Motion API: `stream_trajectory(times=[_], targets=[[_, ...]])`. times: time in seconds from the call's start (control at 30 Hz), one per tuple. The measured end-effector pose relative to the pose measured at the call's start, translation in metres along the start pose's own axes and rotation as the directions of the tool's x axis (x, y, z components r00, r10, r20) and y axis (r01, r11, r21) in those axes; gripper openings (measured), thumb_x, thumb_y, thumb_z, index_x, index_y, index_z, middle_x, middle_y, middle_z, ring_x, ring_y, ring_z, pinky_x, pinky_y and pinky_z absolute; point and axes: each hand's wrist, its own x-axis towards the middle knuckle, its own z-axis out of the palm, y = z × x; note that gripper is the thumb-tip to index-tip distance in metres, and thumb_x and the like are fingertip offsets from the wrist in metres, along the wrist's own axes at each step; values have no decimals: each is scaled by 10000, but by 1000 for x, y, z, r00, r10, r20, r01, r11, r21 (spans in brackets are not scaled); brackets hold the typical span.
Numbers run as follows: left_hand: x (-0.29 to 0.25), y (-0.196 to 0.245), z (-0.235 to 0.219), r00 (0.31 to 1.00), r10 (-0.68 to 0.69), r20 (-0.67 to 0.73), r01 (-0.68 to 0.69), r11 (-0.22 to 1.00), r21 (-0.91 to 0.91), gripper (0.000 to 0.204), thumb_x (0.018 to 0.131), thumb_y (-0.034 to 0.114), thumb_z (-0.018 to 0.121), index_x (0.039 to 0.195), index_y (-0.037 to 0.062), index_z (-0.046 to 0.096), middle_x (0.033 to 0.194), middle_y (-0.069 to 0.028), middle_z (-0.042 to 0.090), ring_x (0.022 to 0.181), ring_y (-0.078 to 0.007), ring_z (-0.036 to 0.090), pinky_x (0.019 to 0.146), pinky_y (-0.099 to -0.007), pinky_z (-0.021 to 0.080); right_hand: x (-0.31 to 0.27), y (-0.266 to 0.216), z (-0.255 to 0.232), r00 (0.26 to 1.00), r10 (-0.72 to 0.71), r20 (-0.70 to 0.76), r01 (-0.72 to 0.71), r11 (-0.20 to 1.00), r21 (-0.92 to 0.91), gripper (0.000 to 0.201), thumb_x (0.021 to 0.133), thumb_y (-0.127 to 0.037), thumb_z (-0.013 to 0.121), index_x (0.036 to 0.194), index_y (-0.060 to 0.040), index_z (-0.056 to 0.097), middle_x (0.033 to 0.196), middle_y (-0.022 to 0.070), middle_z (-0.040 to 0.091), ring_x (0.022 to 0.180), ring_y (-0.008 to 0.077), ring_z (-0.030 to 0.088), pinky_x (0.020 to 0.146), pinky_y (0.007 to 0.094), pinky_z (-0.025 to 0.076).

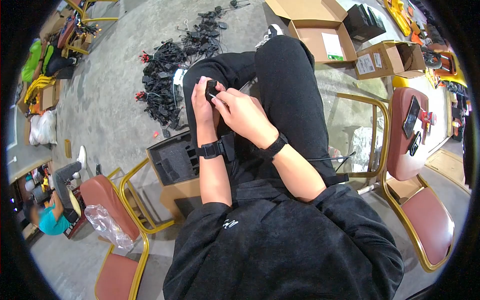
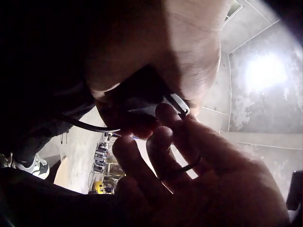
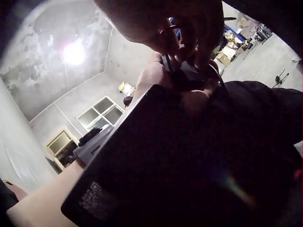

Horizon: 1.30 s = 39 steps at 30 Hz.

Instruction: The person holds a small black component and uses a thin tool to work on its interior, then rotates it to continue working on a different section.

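My left hand [image 1: 201, 102] is raised over the lap and holds a small black box-shaped object [image 1: 211, 88], its fingers curled round the sides. From the right, my right hand [image 1: 246, 113] meets it, thumb and forefinger pinching a thin, light-coloured piece [image 1: 213, 96] against the object's near side. In the left wrist view the black object [image 2: 144, 90] lies in shadow between the hands, with a bright metallic edge [image 2: 179, 103] and a dark cable [image 2: 87, 126] close by. The right wrist view shows fingers [image 3: 175, 35] bunched over the object, mostly dark.
A heap of black cabled devices [image 1: 162, 80] lies on the floor ahead. Left of the lap stands a box with a black foam insert [image 1: 172, 157]. Chairs flank both sides, one holding a phone [image 1: 411, 117]. Open cardboard boxes [image 1: 320, 37] lie ahead right. Another person [image 1: 54, 218] sits far left.
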Motion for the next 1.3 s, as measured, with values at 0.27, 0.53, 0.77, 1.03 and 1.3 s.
stream_trajectory(times=[0.27, 0.53, 0.77, 1.03, 1.3], targets=[[0, -1, -1, 1000, 3, -31, -3, 1000, -1, 253, 934, 267, 544, 830, 40, 509, 702, -78, 549, 650, -160, 559, 609, -273, 474, 0, 8, 5, 987, -136, -86, 133, 990, -40, 184, 905, -181, 550, 913, -13, 624, 907, 166, 637, 781, 357, 626, 668, 425, 504], [-1, -1, 1, 999, 34, 4, -34, 998, 51, 245, 927, 265, 564, 844, 41, 509, 710, -77, 549, 648, -160, 560, 598, -269, 482, 3, -10, -8, 971, 163, 176, -158, 987, -43, 259, 942, -247, 480, 920, -22, 606, 880, 207, 646, 793, 384, 622, 656, 444, 498], [0, 0, 1, 1000, -11, -11, 11, 1000, -7, 266, 941, 286, 531, 842, 40, 512, 704, -81, 548, 661, -164, 557, 608, -273, 476, 1, 0, 0, 999, 5, 35, -6, 1000, 25, 236, 931, -229, 499, 923, -21, 612, 884, 183, 644, 803, 378, 621, 673, 444, 499], [2, -1, -2, 1000, -9, -13, 9, 1000, 13, 276, 937, 298, 533, 840, 40, 510, 696, -83, 547, 656, -169, 555, 615, -282, 475, 1, 1, 0, 998, -49, -34, 49, 999, 2, 218, 907, -203, 525, 855, -8, 609, 881, 193, 646, 761, 371, 633, 659, 449, 516], [1, -2, -1, 999, -4, -35, 4, 1000, 5, 281, 935, 300, 535, 845, 35, 509, 697, -87, 547, 657, -173, 557, 619, -287, 475, -1, 6, 3, 998, -49, -38, 48, 998, -41, 197, 905, -209, 551, 894, -28, 627, 859, 140, 616, 765, 351, 616, 647, 420, 497]])
